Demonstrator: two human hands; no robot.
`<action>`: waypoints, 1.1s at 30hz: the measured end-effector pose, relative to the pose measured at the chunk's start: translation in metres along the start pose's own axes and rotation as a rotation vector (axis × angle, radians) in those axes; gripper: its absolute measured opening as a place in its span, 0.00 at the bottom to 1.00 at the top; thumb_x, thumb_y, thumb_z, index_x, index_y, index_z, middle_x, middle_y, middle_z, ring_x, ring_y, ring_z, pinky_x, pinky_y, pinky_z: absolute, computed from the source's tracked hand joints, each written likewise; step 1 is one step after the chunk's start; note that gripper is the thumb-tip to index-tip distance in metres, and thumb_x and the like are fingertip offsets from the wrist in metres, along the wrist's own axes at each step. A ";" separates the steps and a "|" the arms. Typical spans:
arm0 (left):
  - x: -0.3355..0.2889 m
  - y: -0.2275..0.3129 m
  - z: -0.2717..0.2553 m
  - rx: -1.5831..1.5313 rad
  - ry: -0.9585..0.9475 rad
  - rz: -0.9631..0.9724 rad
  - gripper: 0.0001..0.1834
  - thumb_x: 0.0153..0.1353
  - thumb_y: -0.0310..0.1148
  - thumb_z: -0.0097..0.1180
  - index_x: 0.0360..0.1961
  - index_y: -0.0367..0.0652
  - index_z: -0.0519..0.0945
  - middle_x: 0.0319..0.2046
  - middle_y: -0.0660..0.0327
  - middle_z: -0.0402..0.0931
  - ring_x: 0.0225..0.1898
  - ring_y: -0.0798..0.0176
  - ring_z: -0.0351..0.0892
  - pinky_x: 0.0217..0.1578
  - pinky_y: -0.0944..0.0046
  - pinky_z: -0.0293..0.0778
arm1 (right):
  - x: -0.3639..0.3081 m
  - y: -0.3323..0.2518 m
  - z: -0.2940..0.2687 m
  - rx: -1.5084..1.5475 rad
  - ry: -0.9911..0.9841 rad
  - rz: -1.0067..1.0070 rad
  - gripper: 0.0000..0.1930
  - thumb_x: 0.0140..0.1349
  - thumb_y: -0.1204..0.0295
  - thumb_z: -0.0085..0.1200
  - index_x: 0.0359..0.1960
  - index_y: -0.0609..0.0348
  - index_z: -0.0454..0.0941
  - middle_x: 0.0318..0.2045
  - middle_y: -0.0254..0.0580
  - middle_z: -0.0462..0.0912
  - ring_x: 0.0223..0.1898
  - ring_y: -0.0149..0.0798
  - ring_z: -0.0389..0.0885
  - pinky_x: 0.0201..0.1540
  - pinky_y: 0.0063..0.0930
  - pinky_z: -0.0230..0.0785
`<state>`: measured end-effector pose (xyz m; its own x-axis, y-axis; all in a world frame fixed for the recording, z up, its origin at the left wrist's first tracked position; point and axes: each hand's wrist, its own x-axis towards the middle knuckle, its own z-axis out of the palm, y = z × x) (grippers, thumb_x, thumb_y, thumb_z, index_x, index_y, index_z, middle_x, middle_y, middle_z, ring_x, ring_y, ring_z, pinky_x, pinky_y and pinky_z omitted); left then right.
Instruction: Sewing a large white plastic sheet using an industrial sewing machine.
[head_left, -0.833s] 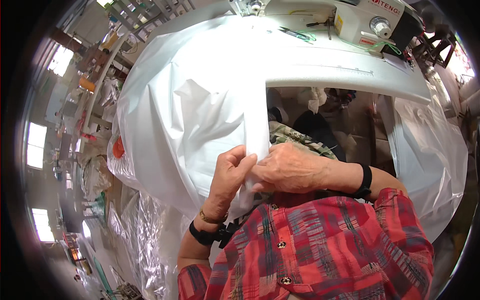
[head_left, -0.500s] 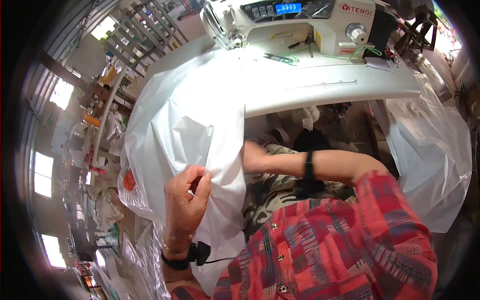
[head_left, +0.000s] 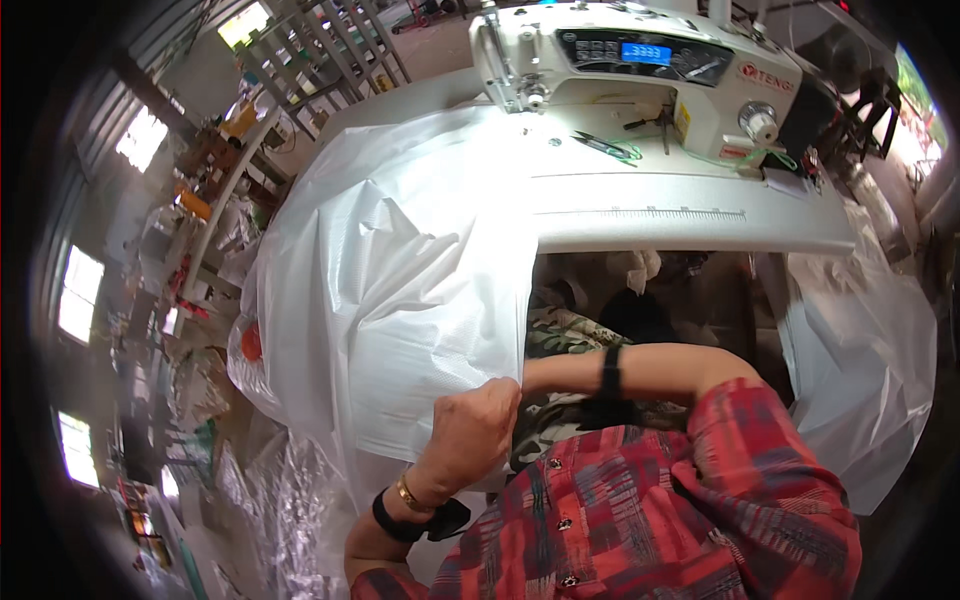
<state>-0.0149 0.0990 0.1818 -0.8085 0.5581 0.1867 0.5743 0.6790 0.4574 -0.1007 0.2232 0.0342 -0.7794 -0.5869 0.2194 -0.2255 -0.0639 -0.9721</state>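
Note:
A large white plastic sheet (head_left: 400, 290) spreads over the left part of the sewing table and drapes down its front edge. My left hand (head_left: 470, 435) is closed on the sheet's right edge, close to my body, with a bracelet and dark strap at the wrist. My right hand is hidden behind the sheet; only its forearm (head_left: 660, 370) shows, coming in from the right with a black band. Beyond the sheet stands a white sewing machine (head_left: 640, 70), its lamp shining brightly on the plastic under the needle area (head_left: 535, 100).
Small thread snips (head_left: 605, 148) with green thread lie on the machine bed. More clear plastic sheeting (head_left: 860, 350) hangs at the table's right end. Cluttered shelving (head_left: 225, 215) stands at the left, and crumpled plastic (head_left: 290, 510) lies on the floor.
My left hand has moved right and toward me, from the middle of the sheet to its right edge, and closed there. My right hand has gone behind the sheet. The view has shifted.

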 end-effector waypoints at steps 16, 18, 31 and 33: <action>-0.006 -0.013 0.033 -0.755 0.036 -0.184 0.11 0.68 0.29 0.52 0.29 0.34 0.74 0.15 0.67 0.65 0.19 0.75 0.61 0.21 0.69 0.60 | 0.080 -0.092 -0.154 -1.244 0.540 0.313 0.13 0.63 0.66 0.49 0.33 0.64 0.82 0.29 0.56 0.84 0.34 0.55 0.84 0.42 0.45 0.75; -0.004 -0.013 0.034 -0.760 0.040 -0.163 0.10 0.68 0.29 0.52 0.29 0.34 0.74 0.15 0.66 0.65 0.19 0.75 0.61 0.21 0.69 0.61 | 0.089 -0.088 -0.159 -1.235 0.582 0.389 0.14 0.63 0.64 0.49 0.33 0.63 0.82 0.30 0.56 0.84 0.35 0.55 0.84 0.42 0.45 0.75; 0.003 -0.009 0.034 -0.663 0.051 -0.034 0.10 0.68 0.29 0.51 0.29 0.35 0.71 0.16 0.57 0.69 0.17 0.65 0.68 0.23 0.64 0.65 | 0.119 -0.080 -0.172 -1.328 0.614 0.347 0.16 0.60 0.64 0.57 0.31 0.70 0.82 0.31 0.62 0.84 0.37 0.59 0.85 0.41 0.46 0.77; 0.004 -0.009 0.034 -0.642 0.053 -0.014 0.10 0.67 0.29 0.52 0.29 0.36 0.71 0.16 0.56 0.70 0.17 0.63 0.69 0.23 0.63 0.66 | 0.125 -0.079 -0.175 -1.365 0.592 0.394 0.14 0.59 0.66 0.57 0.32 0.70 0.83 0.32 0.63 0.84 0.38 0.59 0.85 0.42 0.46 0.77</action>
<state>-0.0194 0.1113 0.1486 -0.8299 0.5157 0.2127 0.3863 0.2563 0.8861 -0.2828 0.2963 0.1532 -0.9547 0.0272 0.2964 -0.0448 0.9714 -0.2332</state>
